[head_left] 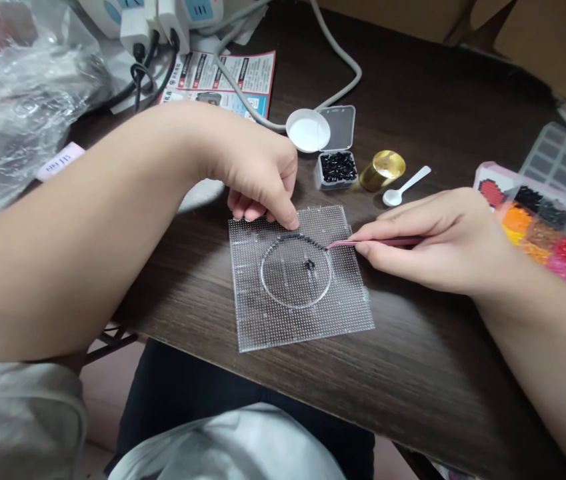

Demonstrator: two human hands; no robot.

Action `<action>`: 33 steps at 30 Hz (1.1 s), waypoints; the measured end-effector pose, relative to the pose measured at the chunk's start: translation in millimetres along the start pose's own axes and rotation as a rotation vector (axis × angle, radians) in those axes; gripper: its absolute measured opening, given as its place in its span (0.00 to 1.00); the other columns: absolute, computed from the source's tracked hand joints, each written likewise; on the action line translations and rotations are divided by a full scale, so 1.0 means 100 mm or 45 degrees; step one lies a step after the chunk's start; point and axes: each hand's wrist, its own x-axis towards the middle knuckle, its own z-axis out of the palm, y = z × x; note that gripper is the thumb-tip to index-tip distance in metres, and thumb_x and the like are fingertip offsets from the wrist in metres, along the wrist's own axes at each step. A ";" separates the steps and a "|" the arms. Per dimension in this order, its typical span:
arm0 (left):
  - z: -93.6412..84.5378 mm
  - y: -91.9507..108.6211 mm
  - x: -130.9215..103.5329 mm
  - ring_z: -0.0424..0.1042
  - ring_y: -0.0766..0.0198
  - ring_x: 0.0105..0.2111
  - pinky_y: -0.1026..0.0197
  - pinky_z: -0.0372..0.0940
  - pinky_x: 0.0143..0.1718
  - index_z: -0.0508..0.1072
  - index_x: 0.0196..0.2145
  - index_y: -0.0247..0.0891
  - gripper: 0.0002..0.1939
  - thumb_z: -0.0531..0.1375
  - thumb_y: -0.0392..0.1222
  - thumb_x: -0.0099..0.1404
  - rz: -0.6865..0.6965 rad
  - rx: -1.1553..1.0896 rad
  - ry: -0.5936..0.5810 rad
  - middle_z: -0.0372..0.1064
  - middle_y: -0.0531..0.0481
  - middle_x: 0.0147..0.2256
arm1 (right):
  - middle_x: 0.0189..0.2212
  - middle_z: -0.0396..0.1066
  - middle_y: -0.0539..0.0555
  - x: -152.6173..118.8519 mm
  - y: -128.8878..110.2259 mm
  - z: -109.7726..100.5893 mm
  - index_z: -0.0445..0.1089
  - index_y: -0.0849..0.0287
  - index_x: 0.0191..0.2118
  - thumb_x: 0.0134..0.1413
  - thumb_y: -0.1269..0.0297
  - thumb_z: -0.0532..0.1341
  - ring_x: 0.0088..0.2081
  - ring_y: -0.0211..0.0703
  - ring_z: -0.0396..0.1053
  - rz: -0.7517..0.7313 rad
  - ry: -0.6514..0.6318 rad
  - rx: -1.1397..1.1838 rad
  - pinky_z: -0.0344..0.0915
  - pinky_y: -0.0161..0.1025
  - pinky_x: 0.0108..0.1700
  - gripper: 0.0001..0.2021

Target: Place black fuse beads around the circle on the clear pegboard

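Observation:
A clear square pegboard point(257, 320) lies on the dark table in front of me. On it is a clear ring point(295, 306), with a row of small black beads point(295, 237) along its far side. A few loose black beads point(309, 265) sit inside the ring. My left hand point(260, 167) is closed at the board's far edge, thumb and curled fingers against it. My right hand point(437, 240) pinches pink tweezers point(387, 241), their tips touching the right end of the bead row. Whether a bead is between the tips is too small to tell.
Beyond the board stand an open box of black beads point(337, 168), a gold cap point(383, 171), a white spoon point(407, 187) and a white round dish point(307, 131). A sorted bead case point(553, 230) lies right. Plastic wrap point(27, 100), a leaflet point(250, 73) and cables point(353, 67) lie behind.

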 end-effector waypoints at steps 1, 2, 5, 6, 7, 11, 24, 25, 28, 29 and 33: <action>-0.01 0.00 -0.01 0.69 0.62 0.19 0.51 0.65 0.31 0.77 0.20 0.45 0.26 0.72 0.44 0.78 0.002 0.000 -0.003 0.74 0.50 0.17 | 0.37 0.95 0.52 0.00 0.00 0.00 1.00 0.42 0.47 0.65 0.69 0.80 0.30 0.45 0.90 -0.003 -0.002 0.000 0.82 0.31 0.30 0.13; -0.01 0.00 -0.01 0.69 0.62 0.19 0.51 0.65 0.31 0.76 0.20 0.45 0.26 0.72 0.44 0.78 0.002 0.000 -0.007 0.75 0.50 0.17 | 0.37 0.94 0.52 0.00 -0.01 0.00 1.00 0.42 0.47 0.65 0.70 0.80 0.30 0.44 0.90 -0.004 -0.002 0.004 0.81 0.31 0.30 0.13; -0.01 -0.01 0.01 0.71 0.61 0.20 0.51 0.66 0.32 0.77 0.20 0.45 0.25 0.72 0.45 0.77 -0.008 0.014 0.000 0.75 0.49 0.17 | 0.36 0.94 0.52 0.01 -0.03 0.00 1.00 0.42 0.46 0.65 0.70 0.80 0.31 0.45 0.91 0.005 -0.012 0.028 0.83 0.31 0.32 0.13; -0.01 -0.01 0.02 0.71 0.61 0.21 0.50 0.67 0.32 0.78 0.20 0.45 0.25 0.72 0.46 0.77 -0.007 0.017 0.002 0.75 0.48 0.17 | 0.36 0.94 0.52 0.01 -0.03 0.00 1.00 0.42 0.46 0.65 0.71 0.80 0.32 0.46 0.91 0.010 -0.018 0.031 0.84 0.32 0.33 0.13; -0.01 -0.02 0.03 0.72 0.60 0.21 0.50 0.68 0.33 0.78 0.21 0.45 0.25 0.73 0.47 0.76 0.000 0.016 0.000 0.76 0.48 0.18 | 0.37 0.94 0.52 0.01 -0.04 0.00 1.00 0.42 0.46 0.65 0.71 0.80 0.32 0.46 0.91 0.015 -0.024 0.032 0.84 0.32 0.33 0.13; 0.01 -0.02 0.04 0.72 0.60 0.22 0.51 0.67 0.33 0.79 0.20 0.45 0.24 0.72 0.49 0.75 0.024 0.029 -0.008 0.76 0.47 0.17 | 0.37 0.94 0.50 0.01 -0.03 0.00 1.00 0.40 0.46 0.66 0.70 0.80 0.31 0.44 0.91 -0.003 -0.013 0.014 0.83 0.31 0.32 0.14; 0.01 -0.05 0.06 0.75 0.57 0.28 0.47 0.70 0.42 0.80 0.21 0.44 0.24 0.74 0.51 0.75 -0.043 -0.032 -0.021 0.75 0.46 0.20 | 0.38 0.95 0.53 -0.01 -0.01 0.01 1.00 0.46 0.45 0.67 0.62 0.82 0.32 0.47 0.90 0.066 -0.006 -0.014 0.84 0.36 0.31 0.05; 0.00 -0.05 0.05 0.75 0.56 0.28 0.47 0.70 0.42 0.80 0.21 0.45 0.24 0.74 0.51 0.75 -0.036 -0.028 -0.018 0.76 0.46 0.20 | 0.38 0.95 0.53 -0.01 -0.02 0.00 1.00 0.45 0.45 0.67 0.62 0.82 0.32 0.48 0.89 0.073 -0.009 -0.027 0.83 0.37 0.31 0.06; 0.00 -0.04 0.03 0.75 0.53 0.30 0.44 0.69 0.43 0.78 0.20 0.47 0.24 0.73 0.51 0.74 0.002 -0.007 -0.005 0.75 0.45 0.20 | 0.39 0.95 0.52 -0.01 -0.02 -0.01 1.00 0.43 0.46 0.66 0.63 0.83 0.33 0.49 0.90 0.063 -0.038 -0.007 0.86 0.39 0.33 0.07; 0.01 -0.03 0.02 0.75 0.52 0.30 0.43 0.69 0.43 0.77 0.19 0.47 0.24 0.73 0.51 0.73 0.013 -0.002 -0.008 0.75 0.44 0.20 | 0.40 0.95 0.52 -0.01 -0.01 -0.01 1.00 0.42 0.47 0.66 0.63 0.83 0.34 0.49 0.91 0.061 -0.044 0.001 0.87 0.39 0.34 0.07; 0.00 -0.02 0.03 0.73 0.52 0.28 0.43 0.69 0.41 0.76 0.17 0.48 0.26 0.73 0.50 0.72 0.014 -0.014 -0.023 0.75 0.44 0.20 | 0.38 0.95 0.52 -0.01 -0.01 -0.01 1.00 0.42 0.48 0.66 0.62 0.83 0.31 0.47 0.89 0.058 -0.047 -0.016 0.84 0.38 0.30 0.08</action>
